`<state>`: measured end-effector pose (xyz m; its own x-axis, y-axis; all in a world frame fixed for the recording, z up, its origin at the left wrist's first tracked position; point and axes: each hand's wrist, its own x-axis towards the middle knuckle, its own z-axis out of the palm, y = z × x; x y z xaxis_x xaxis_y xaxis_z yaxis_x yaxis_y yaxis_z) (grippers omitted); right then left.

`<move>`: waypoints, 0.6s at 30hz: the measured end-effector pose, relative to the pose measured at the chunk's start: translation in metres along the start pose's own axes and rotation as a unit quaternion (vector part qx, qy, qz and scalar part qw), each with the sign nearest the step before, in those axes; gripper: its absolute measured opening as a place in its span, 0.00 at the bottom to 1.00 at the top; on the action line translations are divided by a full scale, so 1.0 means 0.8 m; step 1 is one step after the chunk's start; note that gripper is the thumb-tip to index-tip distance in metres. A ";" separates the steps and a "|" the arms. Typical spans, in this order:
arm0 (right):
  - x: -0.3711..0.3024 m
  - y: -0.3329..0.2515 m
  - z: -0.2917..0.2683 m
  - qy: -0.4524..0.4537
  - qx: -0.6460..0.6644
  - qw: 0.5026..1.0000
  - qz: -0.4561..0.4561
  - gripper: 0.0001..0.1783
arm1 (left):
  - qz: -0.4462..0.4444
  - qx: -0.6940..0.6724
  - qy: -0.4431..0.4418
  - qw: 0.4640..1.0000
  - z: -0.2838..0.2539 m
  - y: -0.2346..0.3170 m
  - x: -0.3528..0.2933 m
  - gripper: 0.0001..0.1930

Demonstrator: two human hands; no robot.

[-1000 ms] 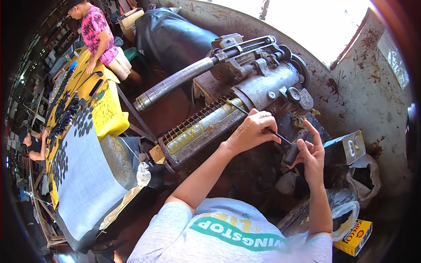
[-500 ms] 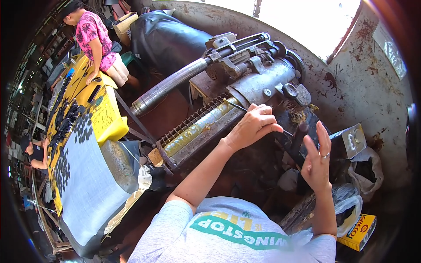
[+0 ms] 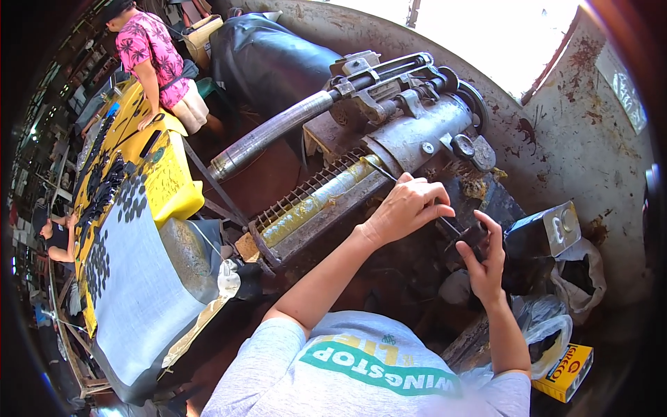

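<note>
A rough concrete wall (image 3: 577,139) with rust stains stands at 2 o'clock, and bright daylight comes through an opening (image 3: 500,35) at 1 o'clock. At 9 o'clock a long table (image 3: 132,278) has a yellow and grey cover. The floor (image 3: 278,174) near the centre is dark brown. At 8 o'clock the room is dim.

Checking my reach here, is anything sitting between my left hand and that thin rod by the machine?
Nothing visible: the left hand already has its fingers on the thin rod, and the right hand meets its lower end.
</note>
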<state>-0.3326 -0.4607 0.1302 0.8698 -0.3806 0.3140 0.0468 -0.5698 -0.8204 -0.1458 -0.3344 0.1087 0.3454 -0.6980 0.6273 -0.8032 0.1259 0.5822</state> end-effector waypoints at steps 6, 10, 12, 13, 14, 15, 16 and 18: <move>-0.010 0.035 0.011 -0.017 0.540 0.792 0.286 0.25 | -0.001 -0.028 -0.059 0.998 -0.004 0.003 -0.008 0.12; -0.015 0.021 0.009 0.009 0.548 0.792 0.269 0.26 | 0.095 0.041 -0.011 0.995 -0.005 0.015 0.000 0.12; -0.015 0.007 0.006 0.023 0.490 0.839 0.234 0.27 | 0.114 0.019 0.000 0.993 -0.004 0.015 0.005 0.12; -0.017 0.011 0.007 0.025 0.490 0.839 0.234 0.27 | 0.116 0.017 -0.001 0.993 0.000 0.010 0.004 0.12; -0.019 0.018 0.010 0.033 0.448 0.865 0.225 0.27 | 0.095 -0.002 -0.012 0.995 0.004 0.004 0.001 0.12; -0.021 0.024 0.011 0.041 0.405 0.888 0.215 0.28 | 0.075 -0.021 -0.024 0.997 0.009 -0.002 -0.001 0.12; -0.021 0.024 0.014 0.047 0.414 0.881 0.224 0.28 | 0.066 -0.026 -0.019 0.997 0.013 -0.005 -0.005 0.11; -0.020 0.024 0.020 0.053 0.405 0.883 0.230 0.28 | 0.062 -0.033 -0.017 0.997 0.019 -0.015 -0.011 0.11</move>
<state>-0.3381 -0.4536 0.1020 0.8391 -0.5272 -0.1341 0.0736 0.3544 -0.9322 -0.1468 -0.3400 0.0885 0.2278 -0.6970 0.6799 -0.8049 0.2582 0.5343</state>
